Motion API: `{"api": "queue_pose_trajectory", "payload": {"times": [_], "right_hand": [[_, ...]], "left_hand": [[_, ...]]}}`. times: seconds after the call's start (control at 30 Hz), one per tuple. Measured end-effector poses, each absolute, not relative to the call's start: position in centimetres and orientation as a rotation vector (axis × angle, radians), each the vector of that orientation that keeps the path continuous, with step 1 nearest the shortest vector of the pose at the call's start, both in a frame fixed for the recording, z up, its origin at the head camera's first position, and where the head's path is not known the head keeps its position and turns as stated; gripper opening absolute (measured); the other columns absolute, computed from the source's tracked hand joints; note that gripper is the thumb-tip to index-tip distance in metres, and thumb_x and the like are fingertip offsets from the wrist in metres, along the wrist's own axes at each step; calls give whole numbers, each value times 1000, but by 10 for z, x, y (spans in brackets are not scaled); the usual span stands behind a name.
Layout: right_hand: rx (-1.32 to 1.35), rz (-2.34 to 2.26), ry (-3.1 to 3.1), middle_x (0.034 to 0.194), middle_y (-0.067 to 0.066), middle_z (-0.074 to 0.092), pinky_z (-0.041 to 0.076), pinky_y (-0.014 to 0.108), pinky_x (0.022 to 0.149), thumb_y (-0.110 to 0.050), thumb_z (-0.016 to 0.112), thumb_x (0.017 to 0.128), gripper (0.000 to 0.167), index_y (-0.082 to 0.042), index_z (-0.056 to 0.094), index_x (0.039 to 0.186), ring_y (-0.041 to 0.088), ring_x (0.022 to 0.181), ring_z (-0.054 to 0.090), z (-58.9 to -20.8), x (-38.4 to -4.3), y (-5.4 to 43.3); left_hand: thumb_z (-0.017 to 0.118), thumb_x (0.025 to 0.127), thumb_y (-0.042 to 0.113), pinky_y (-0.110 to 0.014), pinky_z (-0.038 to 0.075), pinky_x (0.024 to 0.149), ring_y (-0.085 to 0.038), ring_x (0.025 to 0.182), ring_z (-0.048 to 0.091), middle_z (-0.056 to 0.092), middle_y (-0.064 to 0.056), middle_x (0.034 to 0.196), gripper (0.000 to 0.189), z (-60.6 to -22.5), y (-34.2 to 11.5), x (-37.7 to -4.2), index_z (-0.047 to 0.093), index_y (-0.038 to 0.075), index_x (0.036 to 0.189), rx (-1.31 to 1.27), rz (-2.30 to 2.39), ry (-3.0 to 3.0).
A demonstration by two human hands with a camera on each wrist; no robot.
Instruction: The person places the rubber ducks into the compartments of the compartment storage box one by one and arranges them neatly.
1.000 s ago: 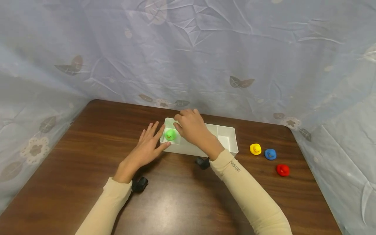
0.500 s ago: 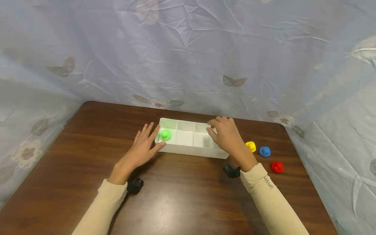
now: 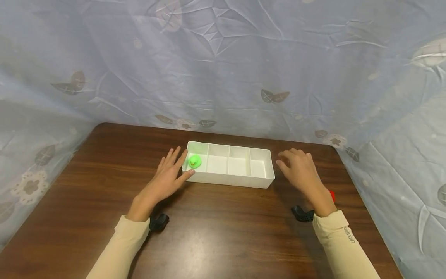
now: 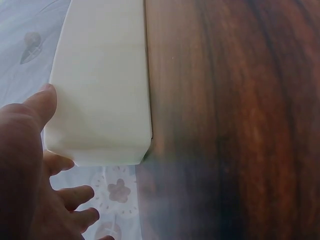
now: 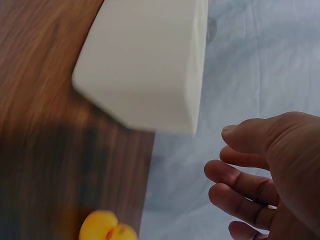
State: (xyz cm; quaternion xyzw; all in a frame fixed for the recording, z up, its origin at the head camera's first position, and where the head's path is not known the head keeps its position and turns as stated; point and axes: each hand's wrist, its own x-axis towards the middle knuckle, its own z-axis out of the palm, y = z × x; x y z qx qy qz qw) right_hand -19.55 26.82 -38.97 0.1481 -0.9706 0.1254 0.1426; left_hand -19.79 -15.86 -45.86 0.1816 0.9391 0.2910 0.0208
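Observation:
A white box with several compartments (image 3: pixel 228 179) lies across the table. In its leftmost compartment sits a green rubber duck (image 3: pixel 194 161). My left hand (image 3: pixel 165 178) is at the box's left end, fingers spread, with thumb and forefinger at its rim. To the right of the box my right hand (image 3: pixel 299 170) hovers over the table, fingers loosely bent and holding nothing. A yellow rubber duck (image 5: pixel 102 227) shows at the bottom of the right wrist view. Part of a red toy (image 3: pixel 332 196) peeks out beside my right wrist. The blue duck is hidden in the head view.
The dark wooden table (image 3: pixel 223 232) reaches back to a patterned grey-blue curtain (image 3: pixel 223 77), which also hangs along both sides. Each wrist carries a black camera, one (image 3: pixel 159 223) on the left and another (image 3: pixel 302 214) on the right.
My right hand has moved from above the box's middle, rightward past its end, and now covers the yellow and blue ducks. My left hand stays at the box's left end.

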Motion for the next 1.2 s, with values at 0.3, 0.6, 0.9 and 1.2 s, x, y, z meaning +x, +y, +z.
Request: {"api": "queue_pose_trajectory", "payload": {"times": [0.3,0.6,0.9,1.2], "right_hand": [[332,342,-2859,112,24,78,40,49,75,-14,76,98,24,0,78,117,44,97,69,-397,-182,303],[328,295,-2909,102,21,76,38,42,67,-16,81,94,30,0,78,118,33,80,64,-404,-178,318],[298,258,-2943,116,28,74,45,55,74,-18,81,94,35,2,76,123,46,96,69,-413,-179,322],[280,192,-2926,109,29,74,47,58,72,-15,84,90,36,6,75,118,45,87,66,-422,-184,332]], "left_hand": [[50,110,56,-73,4,131,-48,167,-1,1,-22,180,85,-459,-158,-198,11,13,173,557,911,2896],[49,110,56,-73,3,131,-48,167,-1,2,-23,180,85,-458,-158,-199,12,12,173,554,914,2892],[49,110,56,-74,5,130,-50,167,0,3,-24,180,85,-458,-159,-197,12,12,173,568,918,2900],[48,110,57,-74,5,131,-50,167,1,5,-25,179,85,-462,-159,-197,13,12,173,572,929,2904]]}}
